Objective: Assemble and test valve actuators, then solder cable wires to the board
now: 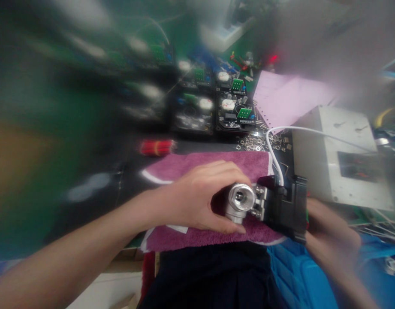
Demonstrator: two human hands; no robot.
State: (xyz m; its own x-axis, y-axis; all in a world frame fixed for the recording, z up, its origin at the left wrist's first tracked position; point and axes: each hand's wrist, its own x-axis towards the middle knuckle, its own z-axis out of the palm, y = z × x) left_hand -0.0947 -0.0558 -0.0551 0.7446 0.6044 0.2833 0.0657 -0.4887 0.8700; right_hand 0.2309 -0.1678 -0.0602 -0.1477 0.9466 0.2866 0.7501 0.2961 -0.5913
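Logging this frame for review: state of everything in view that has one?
left hand: closed around metal valve body
right hand: against black actuator, grip blurred
metal valve body: port uncapped, facing camera
white cable: runs into black actuator
purple towel: spread under the valve
circuit boards: uncovered, in rows

I see a motorised valve (pixel 268 204) lying sideways on the purple towel (pixel 197 165) at the workbench's (pixel 200 146) near edge. Its steel valve body (pixel 240 201) faces me, with the black actuator box (pixel 289 206) on the right trailing a white cable (pixel 274 159).
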